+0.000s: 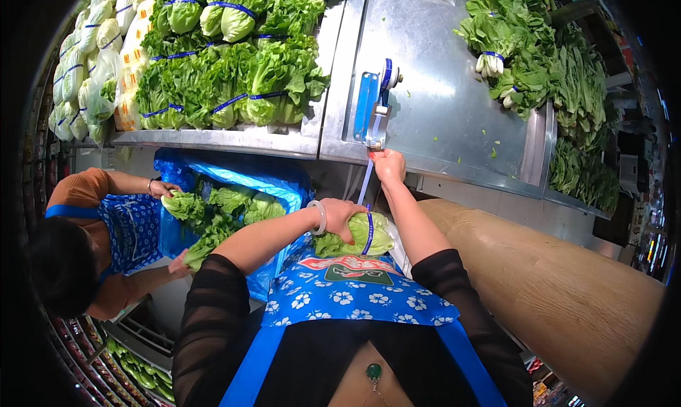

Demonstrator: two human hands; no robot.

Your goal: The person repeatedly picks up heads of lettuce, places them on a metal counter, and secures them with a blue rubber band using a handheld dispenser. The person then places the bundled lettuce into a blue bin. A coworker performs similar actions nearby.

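My left hand (341,219) grips a head of lettuce (380,233) against the front of my blue flowered apron (340,295). A purple-blue tape (366,182) wraps the lettuce and runs up, taut, to a blue tape dispenser (366,106) at the metal counter's front edge. Just below the dispenser's mouth, my right hand (390,166) pinches the tape between thumb and fingers. A roll of the tape (388,74) sits at the dispenser's far end.
Banded lettuces (229,77) fill the counter's left part; leafy greens (500,40) lie at its right. Left of me, a co-worker's hand (165,189) holds lettuce over a blue plastic-lined container (287,189). A wood-patterned surface (542,268) stands close on my right. Leaf scraps dot the metal counter (436,120).
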